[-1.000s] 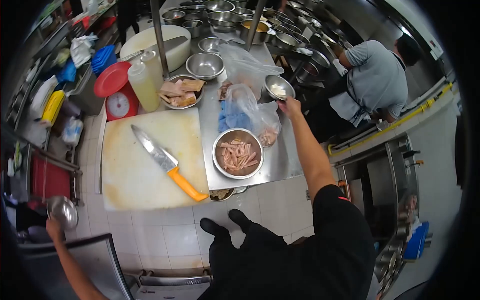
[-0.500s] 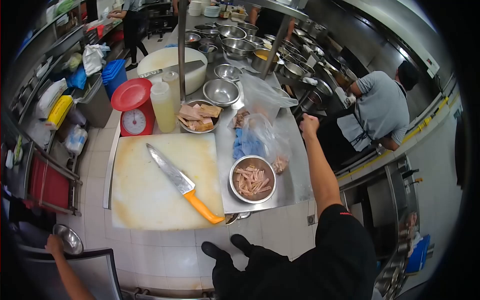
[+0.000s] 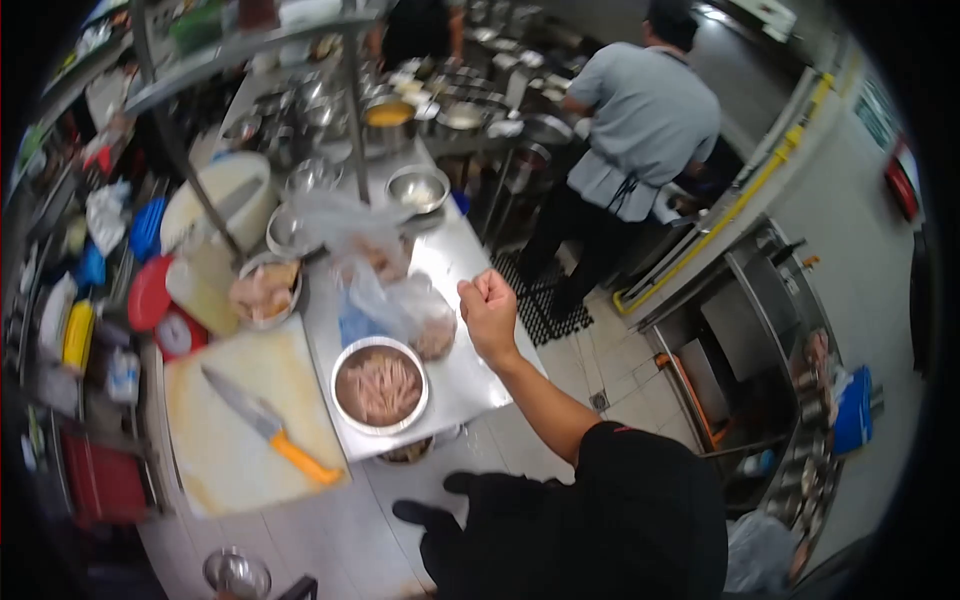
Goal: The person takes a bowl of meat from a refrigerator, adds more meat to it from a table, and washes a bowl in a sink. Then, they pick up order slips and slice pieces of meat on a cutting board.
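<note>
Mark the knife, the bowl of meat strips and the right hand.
knife (image 3: 255,418), head view, blade near handle.
bowl of meat strips (image 3: 335,386), head view, left rim.
right hand (image 3: 490,315), head view, hand's middle.

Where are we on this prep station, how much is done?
Done: the steel bowl holds cut meat strips, and the orange-handled knife lies on the cutting board. In hand: nothing; the right hand is curled, apparently empty. Left: likely the bagged pieces.

We see a steel table (image 3: 452,395) carrying a cutting board (image 3: 220,450), a bowl of meat strips (image 3: 380,386), plastic bags (image 3: 395,300) just beside it, a red scale (image 3: 160,312), a bottle (image 3: 205,285) and a second bowl (image 3: 265,290).
</note>
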`<move>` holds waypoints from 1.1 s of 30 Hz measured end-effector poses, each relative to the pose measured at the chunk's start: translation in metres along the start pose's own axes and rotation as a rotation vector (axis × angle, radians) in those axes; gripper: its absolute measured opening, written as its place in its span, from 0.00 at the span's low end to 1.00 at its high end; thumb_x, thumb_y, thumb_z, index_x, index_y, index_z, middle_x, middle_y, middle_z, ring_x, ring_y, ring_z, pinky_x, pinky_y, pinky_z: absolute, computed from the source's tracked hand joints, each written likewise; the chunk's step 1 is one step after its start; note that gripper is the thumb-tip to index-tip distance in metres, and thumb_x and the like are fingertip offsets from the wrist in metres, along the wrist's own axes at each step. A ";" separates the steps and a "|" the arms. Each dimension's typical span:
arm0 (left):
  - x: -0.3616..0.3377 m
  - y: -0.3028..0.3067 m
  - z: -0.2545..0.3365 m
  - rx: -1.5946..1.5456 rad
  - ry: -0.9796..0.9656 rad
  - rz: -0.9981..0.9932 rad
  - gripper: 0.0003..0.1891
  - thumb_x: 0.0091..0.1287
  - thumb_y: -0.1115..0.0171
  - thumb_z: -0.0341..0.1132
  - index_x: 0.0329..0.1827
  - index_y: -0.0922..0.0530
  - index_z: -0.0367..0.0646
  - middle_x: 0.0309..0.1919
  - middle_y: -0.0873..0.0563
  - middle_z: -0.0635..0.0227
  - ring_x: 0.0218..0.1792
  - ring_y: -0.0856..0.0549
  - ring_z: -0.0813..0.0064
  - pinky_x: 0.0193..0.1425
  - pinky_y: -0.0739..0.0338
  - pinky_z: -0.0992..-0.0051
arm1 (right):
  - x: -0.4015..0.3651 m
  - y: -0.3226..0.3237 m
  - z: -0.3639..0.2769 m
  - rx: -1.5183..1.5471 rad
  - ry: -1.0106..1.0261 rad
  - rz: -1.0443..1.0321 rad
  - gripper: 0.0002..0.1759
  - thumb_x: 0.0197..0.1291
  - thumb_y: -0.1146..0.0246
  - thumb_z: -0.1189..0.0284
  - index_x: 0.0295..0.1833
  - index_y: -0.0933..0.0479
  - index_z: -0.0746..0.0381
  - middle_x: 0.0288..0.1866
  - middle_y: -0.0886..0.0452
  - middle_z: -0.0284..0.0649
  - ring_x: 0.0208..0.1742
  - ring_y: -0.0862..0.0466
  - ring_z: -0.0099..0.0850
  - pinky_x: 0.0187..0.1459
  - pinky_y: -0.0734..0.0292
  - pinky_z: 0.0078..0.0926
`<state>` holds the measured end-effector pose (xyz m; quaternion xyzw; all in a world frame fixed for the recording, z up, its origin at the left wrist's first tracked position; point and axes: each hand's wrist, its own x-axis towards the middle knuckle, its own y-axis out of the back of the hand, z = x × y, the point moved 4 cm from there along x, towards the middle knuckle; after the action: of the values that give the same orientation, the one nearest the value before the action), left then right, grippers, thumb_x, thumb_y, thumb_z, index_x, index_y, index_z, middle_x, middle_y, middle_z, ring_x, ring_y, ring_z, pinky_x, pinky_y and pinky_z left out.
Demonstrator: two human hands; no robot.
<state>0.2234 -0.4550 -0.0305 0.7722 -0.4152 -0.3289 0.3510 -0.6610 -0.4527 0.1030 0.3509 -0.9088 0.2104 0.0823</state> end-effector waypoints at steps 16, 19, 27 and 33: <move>-0.308 -0.095 0.000 -0.956 1.186 0.051 0.26 0.72 0.57 0.55 0.49 0.18 0.42 0.56 0.24 0.50 0.62 0.30 0.51 0.60 0.34 0.44 | -0.373 -0.235 -0.027 0.200 -0.793 -1.578 0.18 0.60 0.40 0.82 0.27 0.43 0.57 0.22 0.39 0.26 0.19 0.40 0.13 0.20 0.46 0.13; -0.325 -0.099 -0.003 -0.943 1.317 0.264 0.24 0.73 0.55 0.51 0.51 0.20 0.40 0.58 0.28 0.51 0.64 0.33 0.48 0.61 0.35 0.42 | -0.443 -0.273 -0.027 0.041 -0.795 -1.821 0.17 0.54 0.43 0.85 0.24 0.42 0.57 0.18 0.41 0.25 0.18 0.39 0.13 0.18 0.44 0.15; -0.409 -0.162 0.082 -1.378 1.292 0.266 0.28 0.72 0.53 0.51 0.42 0.20 0.28 0.37 0.18 0.34 0.43 0.19 0.39 0.48 0.26 0.53 | -0.638 -0.288 0.011 0.061 -0.451 -2.542 0.06 0.56 0.41 0.81 0.38 0.31 0.66 0.29 0.24 0.36 0.32 0.21 0.25 0.31 0.25 0.23; -0.517 -0.134 0.182 -1.762 1.630 0.017 0.24 0.71 0.53 0.46 0.42 0.20 0.28 0.30 0.16 0.44 0.31 0.13 0.52 0.39 0.21 0.58 | -0.694 -0.221 -0.013 0.234 0.180 -2.799 0.06 0.55 0.39 0.77 0.37 0.27 0.67 0.33 0.21 0.52 0.38 0.18 0.48 0.38 0.24 0.38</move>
<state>-0.0934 0.0017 -0.1258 0.2450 0.2918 0.0877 0.9204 0.0012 -0.1758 -0.0198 0.9423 0.2190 0.0501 0.2484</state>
